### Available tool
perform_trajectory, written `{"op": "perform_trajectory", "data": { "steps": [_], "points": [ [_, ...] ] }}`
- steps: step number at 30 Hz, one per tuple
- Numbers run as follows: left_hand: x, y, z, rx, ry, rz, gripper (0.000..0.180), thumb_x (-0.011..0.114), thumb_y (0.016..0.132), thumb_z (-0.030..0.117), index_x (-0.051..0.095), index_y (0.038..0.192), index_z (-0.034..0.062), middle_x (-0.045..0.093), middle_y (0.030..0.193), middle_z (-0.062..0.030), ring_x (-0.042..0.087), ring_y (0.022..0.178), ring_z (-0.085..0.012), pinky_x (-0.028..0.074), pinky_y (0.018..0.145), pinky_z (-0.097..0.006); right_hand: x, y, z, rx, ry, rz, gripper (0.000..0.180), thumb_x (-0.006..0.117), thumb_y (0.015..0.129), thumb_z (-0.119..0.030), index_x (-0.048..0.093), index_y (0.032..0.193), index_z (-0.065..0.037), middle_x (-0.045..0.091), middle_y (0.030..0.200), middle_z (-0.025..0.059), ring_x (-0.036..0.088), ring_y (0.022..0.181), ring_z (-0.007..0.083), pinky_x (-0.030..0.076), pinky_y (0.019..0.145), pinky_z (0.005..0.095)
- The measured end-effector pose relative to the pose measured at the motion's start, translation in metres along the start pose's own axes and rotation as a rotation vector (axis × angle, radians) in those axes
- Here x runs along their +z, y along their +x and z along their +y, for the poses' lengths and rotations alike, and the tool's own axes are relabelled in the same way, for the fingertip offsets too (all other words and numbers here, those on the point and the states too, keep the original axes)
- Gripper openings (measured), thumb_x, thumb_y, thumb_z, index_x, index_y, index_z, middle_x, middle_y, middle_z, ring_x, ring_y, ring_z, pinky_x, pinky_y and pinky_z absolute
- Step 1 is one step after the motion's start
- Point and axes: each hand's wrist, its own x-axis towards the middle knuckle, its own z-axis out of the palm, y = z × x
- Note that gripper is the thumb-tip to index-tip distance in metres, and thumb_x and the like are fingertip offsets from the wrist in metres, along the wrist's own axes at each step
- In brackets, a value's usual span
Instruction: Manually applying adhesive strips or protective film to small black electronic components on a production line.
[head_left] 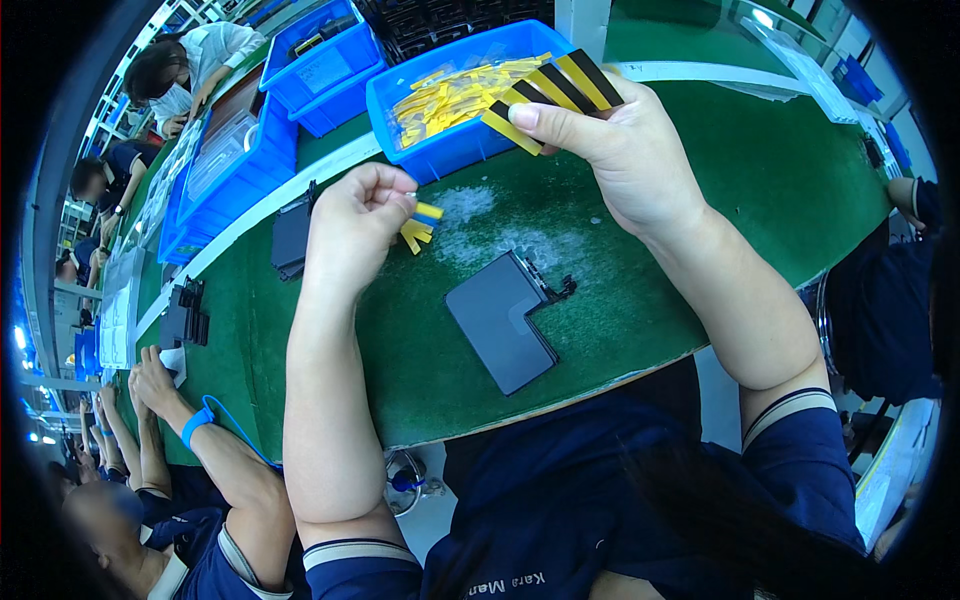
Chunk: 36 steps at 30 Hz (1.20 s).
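My right hand [632,145] is raised near the front of a blue bin, closed on a fan of several black-and-yellow strips [557,90] pinched under the thumb. Lower and to the left, my left hand [362,218] is closed in a pinch, and short yellow strips [428,212] stick out from its fingertips. Whether all of these are gripped or some lie on the table behind, I cannot tell. Below and between both hands, a dark grey L-shaped flat device [500,320] rests on the green table, small black parts and a cable along its upper right edge.
The blue bin [440,163] beyond my hands holds loose yellow strips [450,98]. Other blue bins [325,75] stand at the far left. Dark devices [292,238] sit left of my left hand. A co-worker's arm with a blue wrist strap [198,428] reaches in at the left.
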Motion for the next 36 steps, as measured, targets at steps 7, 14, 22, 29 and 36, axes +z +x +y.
{"op": "perform_trajectory", "data": {
  "steps": [7, 14, 22, 29, 36],
  "points": [
    [0.018, -0.025, 0.026, 0.311, 0.665, 0.108, 0.035, 0.073, 0.066, 0.021, 0.06, 0.093, 0.0026, 0.059, 0.089, -0.0141, 0.059, 0.081, -0.0294, 0.047, 0.073, -0.037, 0.004, -0.002, 0.001, -0.079, -0.153, -0.051, 0.022, 0.063, 0.08, -0.009, 0.063, 0.098, 0.004, 0.066, 0.089, 0.0072, 0.06, 0.079, 0.0107, 0.049, 0.075, 0.0252],
    [0.037, -0.069, 0.064, 0.505, 0.71, -0.261, 0.083, 0.082, 0.049, 0.034, 0.051, 0.118, -0.0012, 0.057, 0.095, -0.0171, 0.055, 0.092, -0.0336, 0.045, 0.083, -0.041, 0.002, -0.003, 0.015, -0.144, -0.254, -0.032, 0.027, 0.065, 0.077, -0.015, 0.065, 0.098, 0.003, 0.067, 0.086, 0.01, 0.061, 0.076, 0.0125, 0.049, 0.07, 0.0269],
    [0.029, -0.052, 0.055, 0.323, 0.104, -0.456, 0.034, 0.068, 0.073, 0.004, 0.056, 0.104, -0.0008, 0.058, 0.091, -0.008, 0.057, 0.084, -0.0171, 0.046, 0.077, -0.027, 0.007, -0.009, 0.001, -0.157, -0.177, -0.025, 0.023, 0.064, 0.08, -0.01, 0.064, 0.099, 0.004, 0.066, 0.09, 0.0089, 0.061, 0.081, 0.012, 0.049, 0.075, 0.0261],
    [0.031, -0.042, 0.042, 0.189, -0.723, -0.16, 0.02, 0.053, 0.087, 0.001, 0.046, 0.106, -0.0005, 0.062, 0.093, -0.0076, 0.056, 0.083, -0.0087, 0.045, 0.075, -0.022, 0.007, -0.013, -0.015, 0.04, -0.104, -0.189, 0.031, 0.063, 0.077, -0.012, 0.06, 0.102, 0.006, 0.065, 0.093, 0.0081, 0.06, 0.084, 0.0119, 0.048, 0.077, 0.0263],
    [0.029, -0.039, 0.044, 0.25, -0.628, -0.047, 0.023, 0.053, 0.087, -0.001, 0.051, 0.11, -0.0034, 0.062, 0.095, -0.0076, 0.057, 0.084, -0.0075, 0.045, 0.075, -0.02, 0.001, -0.006, -0.008, -0.55, -0.674, -0.226, 0.011, 0.063, 0.069, -0.005, 0.064, 0.078, 0.001, 0.062, 0.079, 0.0144, 0.059, 0.077, 0.0305, 0.047, 0.07, 0.0365]
  ]
}}
